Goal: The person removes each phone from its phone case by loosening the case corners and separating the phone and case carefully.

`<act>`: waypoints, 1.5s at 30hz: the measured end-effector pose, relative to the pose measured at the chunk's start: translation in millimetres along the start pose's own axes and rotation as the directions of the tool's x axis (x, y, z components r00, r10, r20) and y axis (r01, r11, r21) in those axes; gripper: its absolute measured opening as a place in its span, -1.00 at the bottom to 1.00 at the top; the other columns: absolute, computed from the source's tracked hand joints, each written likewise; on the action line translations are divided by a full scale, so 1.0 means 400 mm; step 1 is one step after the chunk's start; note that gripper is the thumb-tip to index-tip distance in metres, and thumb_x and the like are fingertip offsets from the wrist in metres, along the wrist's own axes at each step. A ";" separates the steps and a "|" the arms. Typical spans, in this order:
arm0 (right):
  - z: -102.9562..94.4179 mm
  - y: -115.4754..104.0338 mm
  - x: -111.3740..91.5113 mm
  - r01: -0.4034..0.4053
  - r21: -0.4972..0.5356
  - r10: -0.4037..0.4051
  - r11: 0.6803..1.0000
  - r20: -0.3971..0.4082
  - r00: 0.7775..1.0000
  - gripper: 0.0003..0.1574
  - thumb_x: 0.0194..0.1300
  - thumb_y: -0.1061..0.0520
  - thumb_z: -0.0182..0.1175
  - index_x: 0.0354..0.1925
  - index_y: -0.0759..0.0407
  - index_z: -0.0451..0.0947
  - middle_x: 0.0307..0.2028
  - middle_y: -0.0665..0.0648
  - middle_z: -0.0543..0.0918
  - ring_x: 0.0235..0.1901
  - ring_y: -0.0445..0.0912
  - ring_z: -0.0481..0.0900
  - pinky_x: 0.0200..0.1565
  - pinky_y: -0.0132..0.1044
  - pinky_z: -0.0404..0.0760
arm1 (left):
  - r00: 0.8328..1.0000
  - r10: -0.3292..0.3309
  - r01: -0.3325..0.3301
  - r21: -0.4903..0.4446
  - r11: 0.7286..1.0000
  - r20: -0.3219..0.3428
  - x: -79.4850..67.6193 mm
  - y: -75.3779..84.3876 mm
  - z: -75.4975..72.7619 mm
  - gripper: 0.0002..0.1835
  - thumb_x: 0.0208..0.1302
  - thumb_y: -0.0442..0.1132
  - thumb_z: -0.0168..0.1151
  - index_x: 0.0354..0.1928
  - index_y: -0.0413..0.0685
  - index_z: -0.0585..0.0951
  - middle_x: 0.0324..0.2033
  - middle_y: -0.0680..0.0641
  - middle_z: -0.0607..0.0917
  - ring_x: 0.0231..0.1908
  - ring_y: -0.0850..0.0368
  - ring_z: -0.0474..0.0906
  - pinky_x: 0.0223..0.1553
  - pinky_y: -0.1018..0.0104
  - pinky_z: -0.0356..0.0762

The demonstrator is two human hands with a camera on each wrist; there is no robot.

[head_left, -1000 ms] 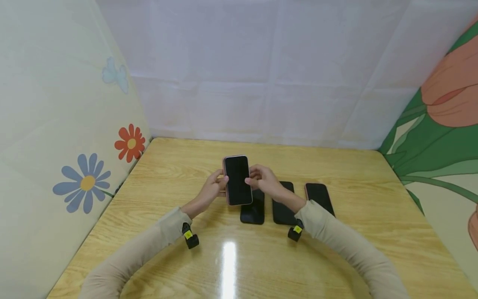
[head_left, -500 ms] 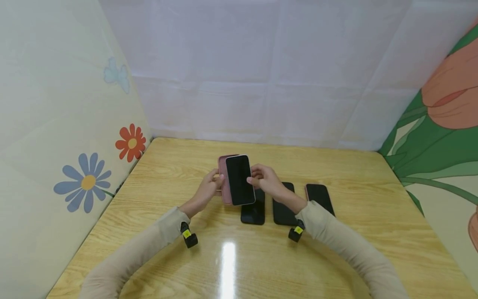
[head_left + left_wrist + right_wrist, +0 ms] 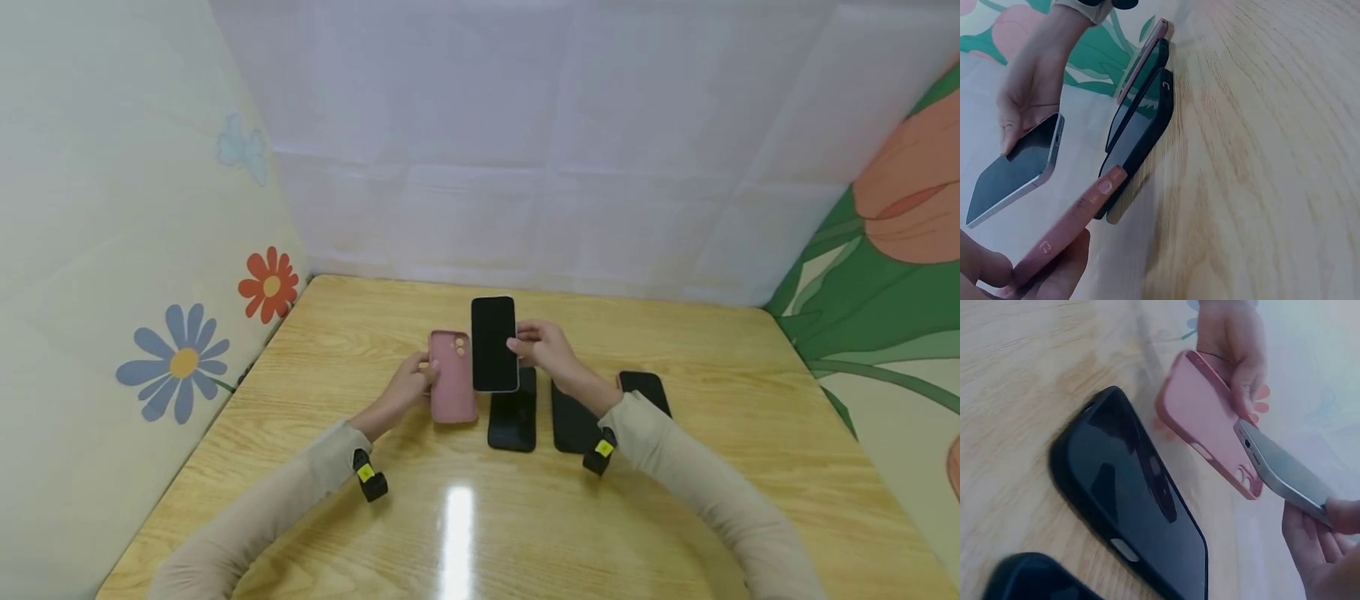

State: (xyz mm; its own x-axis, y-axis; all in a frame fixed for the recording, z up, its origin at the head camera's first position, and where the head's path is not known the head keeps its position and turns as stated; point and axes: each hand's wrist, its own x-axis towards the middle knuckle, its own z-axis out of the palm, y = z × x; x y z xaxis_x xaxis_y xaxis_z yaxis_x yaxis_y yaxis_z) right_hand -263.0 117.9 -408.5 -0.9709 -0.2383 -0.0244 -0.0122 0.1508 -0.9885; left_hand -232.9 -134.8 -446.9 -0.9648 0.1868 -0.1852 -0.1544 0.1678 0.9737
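Fingers (image 3: 529,326) and thumb of the right hand (image 3: 553,350) pinch the right long edge of a silver-rimmed phone (image 3: 493,343), thumb over the dark screen and fingers beneath, parted only by its thickness. This phone is held above the desk (image 3: 352,325), screen facing up, most of it reaching left past the fingertips. To its left, the left hand (image 3: 408,385) clamps a pink case (image 3: 452,382) by its left edge, thumb on the near face and fingers behind; the case is tilted off the desk, its hollow side showing and its camera cutouts at the far end. In the left wrist view, case and phone are apart. Below and nearer lies a black-cased phone (image 3: 512,422), with a second dark phone (image 3: 572,419) to its right, partly under the right forearm, and a pink-edged phone (image 3: 647,390) farthest right.
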 end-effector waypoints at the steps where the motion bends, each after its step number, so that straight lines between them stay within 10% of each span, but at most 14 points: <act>1: -0.002 0.000 0.004 -0.011 0.013 0.012 1.000 -0.013 1.000 -0.54 0.41 0.33 0.14 0.18 0.58 0.35 -0.23 0.17 0.54 -0.33 -0.17 0.57 -0.20 -0.20 0.68 | 1.000 -0.006 0.006 0.003 1.000 -0.004 0.001 -0.003 -0.002 -0.58 0.58 -0.32 -0.18 0.32 -0.48 0.21 0.00 -0.52 0.57 -0.06 -0.23 0.62 -0.08 0.01 0.63; 13: -0.038 -0.001 0.051 -0.178 -0.067 0.174 0.982 -0.068 0.982 -0.42 0.46 0.27 0.08 0.33 0.54 0.26 0.10 0.50 0.50 -0.21 -0.02 0.61 -0.01 -0.03 0.63 | 0.998 -0.070 0.069 0.108 0.992 0.008 0.001 -0.026 -0.010 -0.59 0.53 -0.32 -0.11 0.31 -0.36 0.25 -0.09 -0.36 0.57 -0.22 -0.03 0.57 -0.21 0.17 0.60; 29: -0.098 0.048 0.145 -0.284 -0.059 0.271 0.957 -0.164 0.948 -0.59 0.43 0.36 0.05 0.18 0.57 0.40 0.06 0.46 0.53 -0.23 -0.01 0.63 0.09 -0.01 0.57 | 0.994 -0.095 0.086 0.130 0.988 0.059 0.012 -0.047 -0.002 -0.53 0.53 -0.34 -0.08 0.39 -0.40 0.26 0.08 -0.40 0.54 -0.01 -0.19 0.57 -0.13 0.06 0.65; 38: -0.109 0.078 0.179 -0.311 -0.014 0.302 0.950 -0.208 0.931 -0.91 0.40 0.40 0.08 -0.30 0.43 0.40 -0.25 0.20 0.51 -0.40 -0.14 0.57 -0.15 -0.21 0.66 | 0.995 -0.085 0.072 0.197 0.978 0.054 0.009 -0.028 -0.004 -0.47 0.41 -0.42 -0.06 0.38 -0.46 0.20 0.03 -0.44 0.51 -0.04 -0.21 0.56 -0.12 0.05 0.64; 45: -0.102 0.090 0.190 -0.327 0.019 0.321 0.945 -0.253 0.913 -0.96 0.37 0.43 0.10 -0.22 0.45 0.49 -0.24 0.18 0.54 -0.36 -0.11 0.52 -0.29 -0.35 0.62 | 0.998 -0.049 0.033 0.297 0.954 0.045 0.010 -0.025 -0.009 -0.49 0.37 -0.44 -0.02 0.33 -0.52 0.28 -0.12 -0.34 0.60 -0.23 -0.06 0.61 -0.27 0.17 0.66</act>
State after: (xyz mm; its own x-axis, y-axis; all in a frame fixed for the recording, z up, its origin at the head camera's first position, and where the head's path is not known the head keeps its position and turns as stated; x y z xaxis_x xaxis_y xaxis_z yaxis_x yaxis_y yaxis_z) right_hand -347.0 144.6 -439.9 -0.9505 0.0736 -0.3018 0.3105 0.2019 -0.9289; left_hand -235.9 -139.0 -456.9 -0.9455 0.2221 -0.2382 -0.1161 0.4533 0.8837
